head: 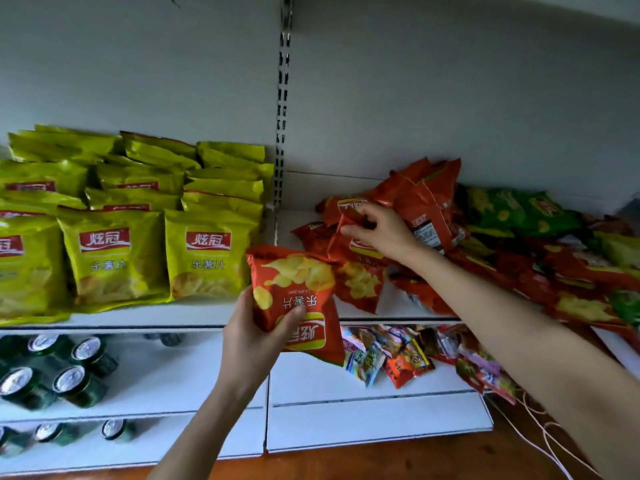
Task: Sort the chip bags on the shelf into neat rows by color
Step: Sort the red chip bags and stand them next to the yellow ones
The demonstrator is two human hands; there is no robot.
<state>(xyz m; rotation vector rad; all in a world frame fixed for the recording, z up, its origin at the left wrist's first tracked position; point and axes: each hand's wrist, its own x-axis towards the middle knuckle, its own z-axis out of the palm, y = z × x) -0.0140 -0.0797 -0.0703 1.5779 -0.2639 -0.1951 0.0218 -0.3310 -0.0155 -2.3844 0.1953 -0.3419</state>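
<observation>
White metal boards of the shelf point(194, 315) span the whole view, split by a slotted upright into a left and a right bay. Most of the left bay is taken up by yellow chip bags point(138, 216), which are stood leaning back in tidy overlapping rows with their labels forward, so that colour is judged to be already dealt with. The right bay is covered by a loose heap of red chip bags point(415, 202), lying flat, tilted and crossed over one another, with green chip bags point(512, 209) mixed in toward the far right; this is judged to be the unsorted stock. One held red bag point(294, 289) is carried in front of the shelf edge, between the two bays, with its print upside down. The left grip point(252, 337) is clamped on its lower part, thumb across the front and fingers behind, probably so that it is parked clear of the heap until a row is opened. A second red bag point(336, 247) at the near-left side of the heap is pinched at its crimped corner by the right grip point(384, 233), a hold suited to lifting one bag free without dragging its neighbours. On the lower shelf point(194, 375), green cans point(69, 372) and small snack packets point(398, 351) are stored, no part of the sort.
</observation>
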